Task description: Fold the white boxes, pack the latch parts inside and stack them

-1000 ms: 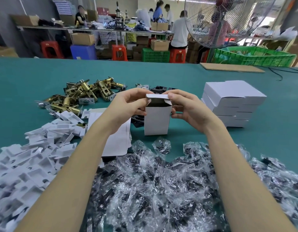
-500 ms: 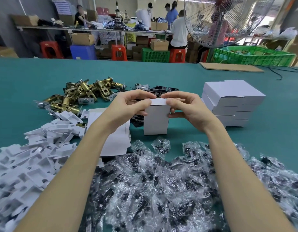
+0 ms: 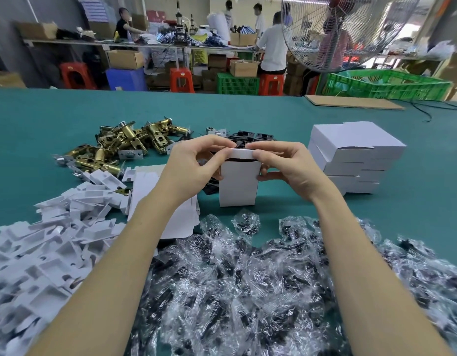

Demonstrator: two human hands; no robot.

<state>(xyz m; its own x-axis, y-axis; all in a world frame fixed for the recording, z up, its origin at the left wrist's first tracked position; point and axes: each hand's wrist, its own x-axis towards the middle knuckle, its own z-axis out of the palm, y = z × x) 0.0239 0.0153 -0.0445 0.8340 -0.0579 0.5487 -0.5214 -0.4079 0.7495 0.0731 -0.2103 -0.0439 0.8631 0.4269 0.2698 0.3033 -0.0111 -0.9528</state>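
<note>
So the small upright white cardboard box [image 3: 238, 185] was standing on the teal felt-covered table [image 3: 286, 119], right in the middle between both hands. The left hand [image 3: 194, 167] had its fingertips curled onto the top flap from that side and the right hand [image 3: 290, 167] pinched the other end of the flap, thumb pressed against the box's side wall. A dark gap showed under the lid, so I'd say the flap wasn't tucked in yet.

Handling-wise, my guess: thin card, very light empty, and easy to dent if you squeeze the walls. Best grabbed by the edges and corners, where it's stiffest. With a metal part inside it'd be bottom-heavy, so support the base when lifting.

Counts, as best I could tell: one box being closed, and the stack of finished white boxes [image 3: 356, 158] to the right was about five or six layers high, hard to separate cleanly. The pile of brass-coloured metal latch bolts [image 3: 119, 145] on the left looked like roughly eight to ten, all tangled. The heap of white plastic inserts [image 3: 47, 242] and the crinkly clear bags of black screws [image 3: 248, 291] up front were way too many to count. A few flat unfolded white box blanks [image 3: 147, 183] sat under the left wrist.
</note>
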